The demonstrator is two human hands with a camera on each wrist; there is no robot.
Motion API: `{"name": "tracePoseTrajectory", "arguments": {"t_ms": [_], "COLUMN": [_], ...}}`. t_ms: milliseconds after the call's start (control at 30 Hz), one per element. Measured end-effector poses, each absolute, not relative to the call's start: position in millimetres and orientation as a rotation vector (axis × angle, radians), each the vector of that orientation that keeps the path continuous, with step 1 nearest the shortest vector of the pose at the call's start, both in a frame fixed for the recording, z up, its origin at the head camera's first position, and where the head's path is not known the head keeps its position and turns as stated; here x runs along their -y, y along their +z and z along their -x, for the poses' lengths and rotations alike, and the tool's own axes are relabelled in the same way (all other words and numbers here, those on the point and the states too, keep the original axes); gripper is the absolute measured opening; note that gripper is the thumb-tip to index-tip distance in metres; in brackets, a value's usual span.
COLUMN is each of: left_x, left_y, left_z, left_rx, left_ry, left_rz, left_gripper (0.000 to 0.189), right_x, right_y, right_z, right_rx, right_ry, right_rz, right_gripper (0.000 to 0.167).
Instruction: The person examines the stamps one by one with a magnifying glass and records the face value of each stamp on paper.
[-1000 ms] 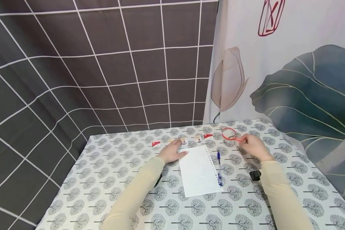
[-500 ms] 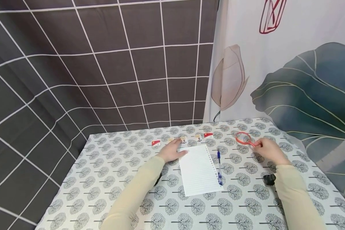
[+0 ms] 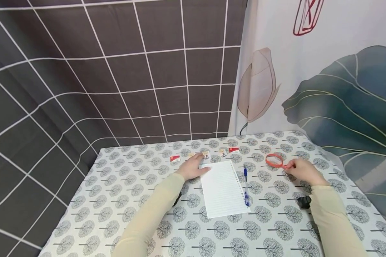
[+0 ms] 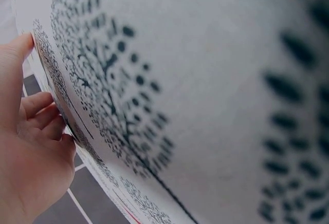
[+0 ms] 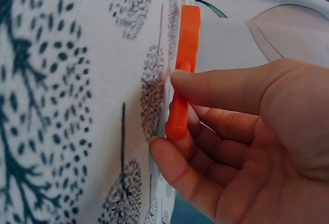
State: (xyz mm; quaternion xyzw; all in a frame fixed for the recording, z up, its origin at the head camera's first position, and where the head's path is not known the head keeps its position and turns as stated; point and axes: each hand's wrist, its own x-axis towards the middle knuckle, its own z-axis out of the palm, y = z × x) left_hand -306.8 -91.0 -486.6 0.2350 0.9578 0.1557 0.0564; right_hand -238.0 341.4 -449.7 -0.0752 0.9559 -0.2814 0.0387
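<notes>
My right hand (image 3: 303, 171) pinches the handle of a red-orange magnifying glass (image 3: 282, 166) between thumb and fingers, at the right of the table. The right wrist view shows the magnifying glass (image 5: 188, 34) edge-on, low over the cloth, its handle end between the thumb and fingers. My left hand (image 3: 191, 168) rests at the upper left corner of a lined sheet of paper (image 3: 225, 189), thumb on the sheet. Its fingertips reach small picture cards (image 3: 206, 155) and partly hide them. In the left wrist view the left hand (image 4: 33, 152) has loosely bent fingers against the cloth.
A blue pen (image 3: 246, 187) lies along the paper's right edge. Farther back are a red-and-white card (image 3: 175, 158), another red-and-white card (image 3: 233, 150) and a picture card (image 3: 223, 154). Curtains (image 3: 167, 71) hang behind the tree-patterned tablecloth (image 3: 122, 192).
The right hand has carried the magnifying glass to the right, away from the cards, and slightly nearer, lowering it towards the cloth. The left hand and the paper have stayed in place.
</notes>
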Motion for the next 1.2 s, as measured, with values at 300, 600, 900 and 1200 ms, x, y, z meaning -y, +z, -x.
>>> {"name": "tracePoseTrajectory", "arguments": {"t_ms": [300, 600, 900, 1200], "left_x": [91, 89, 86, 84], "left_y": [-485, -480, -480, -472], "left_z": [306, 303, 304, 289], "left_rx": [-2.907, -2.924, -2.976, -3.035], "left_ry": [0.473, 0.431, 0.43, 0.117], "left_rz": [-0.709, -0.717, -0.801, -1.062], "left_gripper": [0.082, 0.079, 0.074, 0.07], "right_x": [-341, -341, -338, -325], "right_y": [-450, -451, -443, -424], "right_z": [238, 238, 233, 239], "right_rx": [-2.864, -2.838, -2.95, -3.13], "right_ry": [-0.87, -0.906, -0.906, -0.902], "right_rz": [0.211, 0.123, 0.099, 0.251], "right_gripper": [0.014, 0.013, 0.037, 0.038]}}
